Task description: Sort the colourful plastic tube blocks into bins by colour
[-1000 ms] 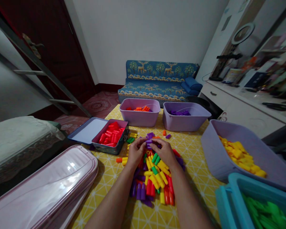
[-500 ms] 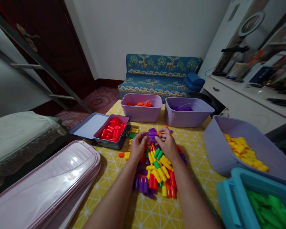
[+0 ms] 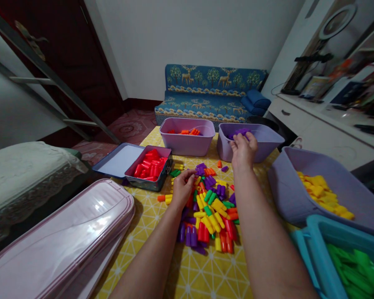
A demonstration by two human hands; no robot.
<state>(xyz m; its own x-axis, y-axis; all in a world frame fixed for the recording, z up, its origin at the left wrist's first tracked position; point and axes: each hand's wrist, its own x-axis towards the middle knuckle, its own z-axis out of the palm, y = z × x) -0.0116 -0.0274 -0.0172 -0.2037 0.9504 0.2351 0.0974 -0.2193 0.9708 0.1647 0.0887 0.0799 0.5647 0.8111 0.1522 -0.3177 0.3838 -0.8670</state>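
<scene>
A heap of small plastic tube-like pieces (image 3: 210, 220) in yellow, purple, red, green and orange lies in front of me. Over its upper left part hovers my left hand (image 3: 183, 187), thumb and fingers loosely curled and slightly apart, nothing visible between them. My right hand (image 3: 244, 151) reaches over the near rim of the right-hand lilac bin (image 3: 268, 143). Its fingers are closed around purple pieces (image 3: 241, 132) at the fingertips. These overlap the purple pieces inside the bin, so where one group ends is hard to see.
A lilac bin (image 3: 187, 145) holds orange pieces. Left of the heap stands an open tin box (image 3: 146, 182) of red ones. Pinkish lids (image 3: 62, 224) lie at left. At right are a bin of yellow pieces (image 3: 286, 191) and a turquoise bin (image 3: 318, 249) of green pieces.
My right hand has moved away from my left, forward and right, from above the heap to the purple pieces' bin. The purple pieces both hands held have left my left hand.
</scene>
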